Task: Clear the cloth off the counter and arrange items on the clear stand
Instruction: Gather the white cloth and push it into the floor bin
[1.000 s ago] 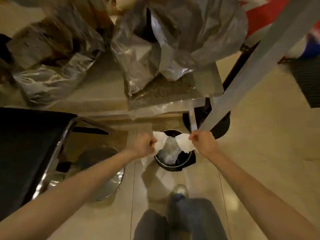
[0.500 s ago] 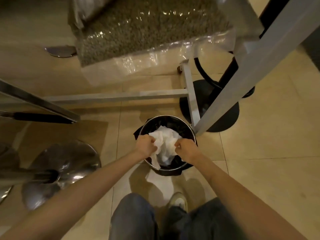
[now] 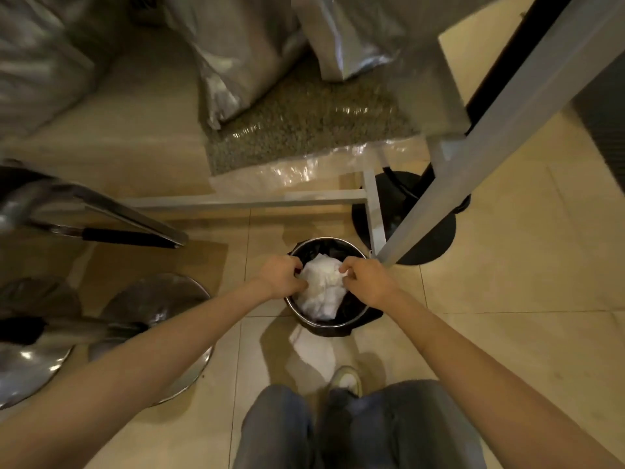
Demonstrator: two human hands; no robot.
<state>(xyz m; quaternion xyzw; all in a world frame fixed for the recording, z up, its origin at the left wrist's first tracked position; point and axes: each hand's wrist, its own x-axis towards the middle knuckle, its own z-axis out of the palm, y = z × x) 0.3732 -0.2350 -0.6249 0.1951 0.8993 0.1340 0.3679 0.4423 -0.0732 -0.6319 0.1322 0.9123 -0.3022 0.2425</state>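
The cloth is being pinched by both hands (left, right) over the bin; release is being called for next

Both arms bare, stretched forward and down, converging toward centre. Left hand knuckles up, fingers curled tight, pinching the cloth at its left edge. Right hand same pose, fingers closed on the cloth's right edge, a bit of white showing at the fingertips. Hands near each other, not touching. Legs in jeans below, one shoe visible.
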